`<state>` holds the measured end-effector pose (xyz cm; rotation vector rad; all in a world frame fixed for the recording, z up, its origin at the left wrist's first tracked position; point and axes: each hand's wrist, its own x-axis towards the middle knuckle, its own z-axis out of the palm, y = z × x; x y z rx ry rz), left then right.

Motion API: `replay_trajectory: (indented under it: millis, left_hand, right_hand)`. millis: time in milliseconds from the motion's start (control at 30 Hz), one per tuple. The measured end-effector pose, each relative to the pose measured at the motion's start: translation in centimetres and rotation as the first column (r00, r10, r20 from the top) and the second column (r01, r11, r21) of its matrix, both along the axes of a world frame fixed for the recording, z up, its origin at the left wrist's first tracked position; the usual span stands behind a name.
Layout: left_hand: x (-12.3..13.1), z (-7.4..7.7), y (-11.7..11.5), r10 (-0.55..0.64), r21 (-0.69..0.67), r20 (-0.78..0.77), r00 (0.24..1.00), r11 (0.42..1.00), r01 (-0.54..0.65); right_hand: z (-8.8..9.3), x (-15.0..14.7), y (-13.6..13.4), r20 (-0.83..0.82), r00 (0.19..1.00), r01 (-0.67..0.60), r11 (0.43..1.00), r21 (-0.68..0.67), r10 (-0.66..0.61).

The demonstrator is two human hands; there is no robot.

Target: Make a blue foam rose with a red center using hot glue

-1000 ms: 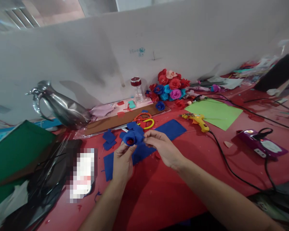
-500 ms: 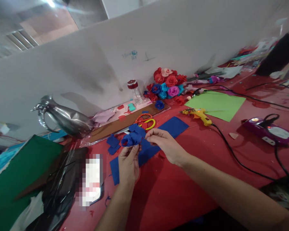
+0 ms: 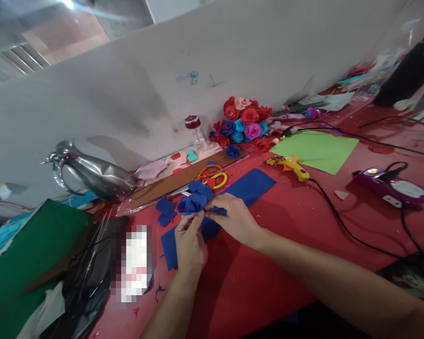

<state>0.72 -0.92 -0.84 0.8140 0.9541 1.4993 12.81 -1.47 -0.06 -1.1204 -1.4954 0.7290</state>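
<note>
A partly layered blue paper flower (image 3: 193, 203) is pinched from below by my left hand (image 3: 191, 240), thumb and fingers closed at its base. My right hand (image 3: 235, 215) is at the flower's right side, its fingertips pressed together on the lower edge of a petal. Beneath both hands lies a blue paper strip (image 3: 256, 184) on the red tabletop. Several cut blue paper pieces (image 3: 165, 210) rest just left of the flower. Behind it are scissors (image 3: 217, 180) with yellow and orange handles, their blades partly hidden by the flower.
A yellow glue gun (image 3: 291, 167) lies to the right, its cord running to a purple power strip (image 3: 392, 188). Green paper (image 3: 321, 153) is behind it. A bunch of paper flowers (image 3: 247, 120), a lidded glass jar (image 3: 196, 133) and a metal jug (image 3: 92, 172) stand along the wall.
My right hand has moved left and in to the flower, its fingertips now touching the petal's base beside my left fingers. My left hand keeps its hold.
</note>
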Motion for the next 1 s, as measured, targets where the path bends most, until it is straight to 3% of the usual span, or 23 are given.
replay_trajectory:
  millis: [200, 433, 700, 1000]
  left_hand:
    - [0.2, -0.2, 0.0, 0.010, -0.025, 0.055, 0.998, 1.000, -0.008]
    - [-1.9, -0.4, 0.7, -0.124, 0.060, -0.175, 0.977, 0.989, 0.136]
    - [-3.3, 0.0, 1.5, -0.218, 0.129, -0.320, 0.922, 0.954, 0.271]
    - [-3.3, -0.1, 1.5, -0.264, 0.190, -0.377, 0.888, 0.916, 0.354]
  right_hand:
    - [-1.1, 0.0, 0.2, 0.151, 0.988, 0.021, 0.994, 0.106, -0.037]
    - [-0.8, 1.0, 0.8, 0.198, 0.980, -0.044, 0.972, 0.231, -0.002]
    - [-0.2, 1.9, 0.9, 0.233, 0.949, -0.265, 0.940, 0.216, 0.214]
    - [0.1, 2.2, 1.0, 0.282, 0.916, -0.345, 0.920, 0.185, 0.286]
